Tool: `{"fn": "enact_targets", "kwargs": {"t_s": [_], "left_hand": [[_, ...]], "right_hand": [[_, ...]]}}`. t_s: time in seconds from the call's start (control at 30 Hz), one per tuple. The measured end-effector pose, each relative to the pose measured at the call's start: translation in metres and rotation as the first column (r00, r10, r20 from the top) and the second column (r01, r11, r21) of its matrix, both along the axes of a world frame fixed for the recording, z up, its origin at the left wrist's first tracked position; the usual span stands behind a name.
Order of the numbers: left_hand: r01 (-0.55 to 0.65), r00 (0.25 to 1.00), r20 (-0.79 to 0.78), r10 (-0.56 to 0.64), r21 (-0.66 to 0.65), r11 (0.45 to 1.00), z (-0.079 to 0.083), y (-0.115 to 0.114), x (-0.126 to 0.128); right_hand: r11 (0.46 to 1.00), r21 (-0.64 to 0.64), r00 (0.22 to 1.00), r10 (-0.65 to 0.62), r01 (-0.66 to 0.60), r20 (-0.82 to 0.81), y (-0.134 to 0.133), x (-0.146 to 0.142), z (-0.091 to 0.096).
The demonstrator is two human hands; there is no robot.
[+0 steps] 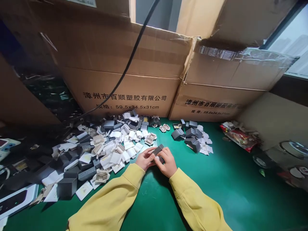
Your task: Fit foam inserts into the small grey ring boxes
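Both hands meet over the green tabletop (154,199), near the middle of the view. Between the fingers is a small dark grey box (158,149), tilted, its upper face showing. My left hand (145,158) is closed on the box's left side. From the right, my right hand (166,161) grips it with thumb and fingers; part of the box is hidden behind them. Left of my hands spreads a big heap of dark grey box pieces and white folded paper pieces (116,158). Beyond them to the right lies a smaller pile of grey boxes (192,136) with white pieces.
Large brown cartons (125,86) stand along the back, and a black cable (131,59) hangs before them. A white phone-like device (18,200) lies at the left edge. At right are a red packet (238,136) and a clear jar (286,157).
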State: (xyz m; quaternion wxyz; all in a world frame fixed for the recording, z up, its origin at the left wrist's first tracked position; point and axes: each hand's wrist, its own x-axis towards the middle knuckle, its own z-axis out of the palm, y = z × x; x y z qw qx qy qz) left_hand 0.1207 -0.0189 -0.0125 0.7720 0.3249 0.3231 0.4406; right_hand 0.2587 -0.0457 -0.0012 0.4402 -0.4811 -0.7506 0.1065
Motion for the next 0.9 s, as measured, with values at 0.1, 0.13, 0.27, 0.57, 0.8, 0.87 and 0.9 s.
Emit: {"fn": "enact_targets", "kwargs": {"t_s": [0.1, 0.13, 0.27, 0.57, 0.8, 0.87, 0.9], "left_hand": [[0.024, 0.999, 0.035, -0.023, -0.031, 0.999, -0.001, 0.0, 0.0], [0.017, 0.999, 0.05, -0.015, -0.039, 0.999, -0.001, 0.0, 0.0], [-0.035, 0.993, 0.111, 0.043, -0.075, 0.997, -0.006, 0.001, 0.0], [-0.094, 0.967, 0.222, 0.127, -0.151, 0.984, -0.014, 0.004, 0.005], [-0.068, 0.95, 0.292, 0.112, -0.155, 0.986, -0.011, 0.014, 0.005], [-0.045, 0.95, 0.3, 0.081, -0.127, 0.991, -0.01, 0.017, 0.0], [-0.037, 0.952, 0.299, 0.07, -0.115, 0.993, -0.009, 0.019, -0.002]], "right_hand": [[0.994, 0.071, 0.996, -0.083, 0.084, -0.026, -0.004, -0.003, -0.004], [0.99, 0.086, 0.994, -0.109, 0.11, -0.023, -0.005, -0.004, -0.005], [0.976, 0.081, 0.979, -0.205, 0.204, 0.008, -0.009, -0.012, -0.01], [0.96, 0.131, 0.968, -0.249, 0.248, -0.007, -0.004, -0.034, -0.018], [0.884, 0.057, 0.87, -0.443, 0.464, -0.216, 0.006, -0.058, -0.013], [0.907, 0.006, 0.872, -0.402, 0.42, -0.281, 0.008, -0.062, -0.01], [0.923, -0.024, 0.869, -0.371, 0.385, -0.329, 0.009, -0.063, -0.01]]}}
